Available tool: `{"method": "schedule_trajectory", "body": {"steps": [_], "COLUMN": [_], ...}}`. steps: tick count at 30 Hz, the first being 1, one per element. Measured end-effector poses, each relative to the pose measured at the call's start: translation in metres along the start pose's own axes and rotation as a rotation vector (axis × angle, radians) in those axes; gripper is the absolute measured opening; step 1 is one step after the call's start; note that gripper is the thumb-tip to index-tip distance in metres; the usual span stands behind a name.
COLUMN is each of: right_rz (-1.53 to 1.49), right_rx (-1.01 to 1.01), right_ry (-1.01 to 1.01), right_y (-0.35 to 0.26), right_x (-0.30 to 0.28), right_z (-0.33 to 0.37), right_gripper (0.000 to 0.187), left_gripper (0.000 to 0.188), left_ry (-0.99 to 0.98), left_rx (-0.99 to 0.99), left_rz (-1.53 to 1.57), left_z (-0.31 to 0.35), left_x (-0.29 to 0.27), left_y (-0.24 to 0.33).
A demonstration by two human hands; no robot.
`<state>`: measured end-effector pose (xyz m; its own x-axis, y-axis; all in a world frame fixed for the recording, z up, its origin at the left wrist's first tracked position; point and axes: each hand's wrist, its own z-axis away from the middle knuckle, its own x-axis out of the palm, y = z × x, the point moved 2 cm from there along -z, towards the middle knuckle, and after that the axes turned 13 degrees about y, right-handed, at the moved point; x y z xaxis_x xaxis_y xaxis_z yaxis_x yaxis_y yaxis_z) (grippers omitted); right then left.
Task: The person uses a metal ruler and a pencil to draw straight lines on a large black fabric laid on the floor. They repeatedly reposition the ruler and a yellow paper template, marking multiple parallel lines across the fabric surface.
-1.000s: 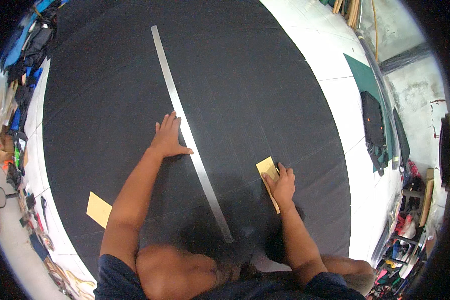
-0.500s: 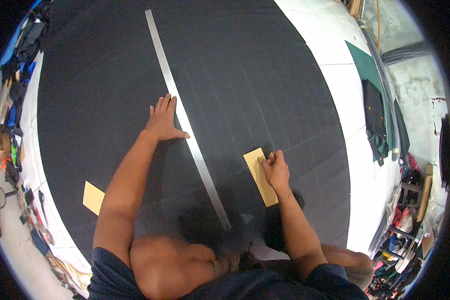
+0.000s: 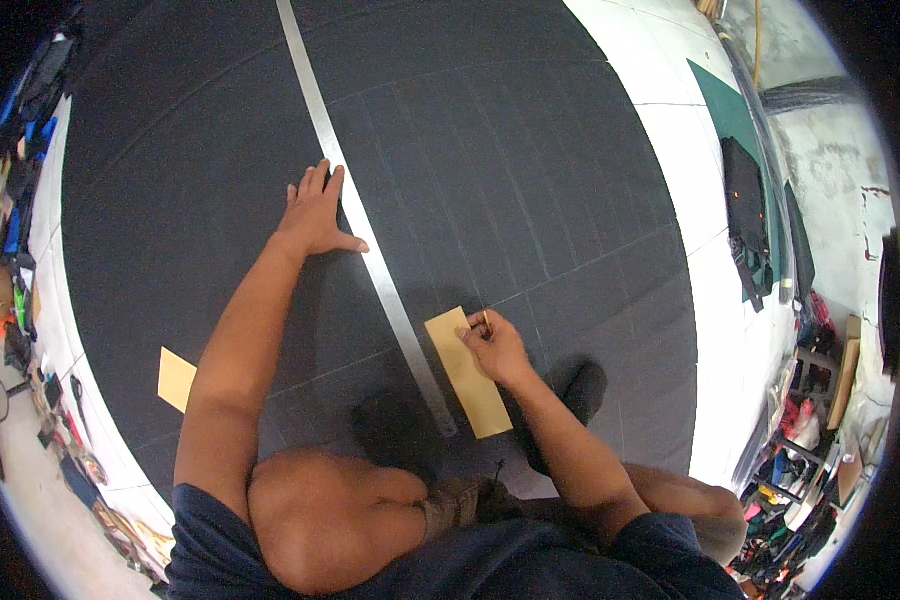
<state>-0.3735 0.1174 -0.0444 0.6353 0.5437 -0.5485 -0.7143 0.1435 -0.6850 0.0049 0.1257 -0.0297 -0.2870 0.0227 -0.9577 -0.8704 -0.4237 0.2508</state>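
A long metal ruler [image 3: 378, 264] lies across black cloth [image 3: 220, 170] marked with pale lines. My left hand [image 3: 315, 213] is spread flat with its fingertips and thumb at the ruler's left edge, pressing on it. To the right of the ruler's near part, my right hand [image 3: 498, 348] is closed on a yellow rectangular card [image 3: 475, 390], thumb over its upper right edge. A small thin thing shows between the curled fingers; its kind is too small to tell. Another yellow card [image 3: 176, 378] lies at the left, partly behind my left forearm.
White tiled floor [image 3: 660, 130] borders the cloth on both sides. A black bag [image 3: 745, 205] lies on a green sheet [image 3: 708, 95] at the right. Piled clutter [image 3: 790, 500] fills the lower right; more items [image 3: 15, 290] line the left. My knees are at the near edge.
My right hand has carried the yellow card left and slightly nearer, close beside the ruler. My left hand stays spread at the ruler. The whole view has shifted a little.
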Motion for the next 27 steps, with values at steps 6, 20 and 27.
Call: {"method": "schedule_trajectory", "body": {"steps": [6, 20, 27], "right_rz": [0.168, 0.228, 0.21], "right_rx": [-0.104, -0.181, -0.202], "right_ry": [0.117, 0.166, 0.155], "right_y": [-0.004, -0.004, -0.004], "right_x": [0.007, 0.018, 0.017], "right_z": [0.022, 0.036, 0.037], "right_gripper": [0.032, 0.032, 0.032], "left_gripper": [0.149, 0.15, 0.148], "left_ry": [-0.004, 0.047, 0.047], "left_rx": [-0.003, 0.021, 0.025], "left_rz": [0.005, 0.016, 0.007], "left_z": [0.003, 0.006, 0.007], "left_x": [-0.004, -0.001, -0.001], "left_y": [-0.001, -0.007, -0.008]}}
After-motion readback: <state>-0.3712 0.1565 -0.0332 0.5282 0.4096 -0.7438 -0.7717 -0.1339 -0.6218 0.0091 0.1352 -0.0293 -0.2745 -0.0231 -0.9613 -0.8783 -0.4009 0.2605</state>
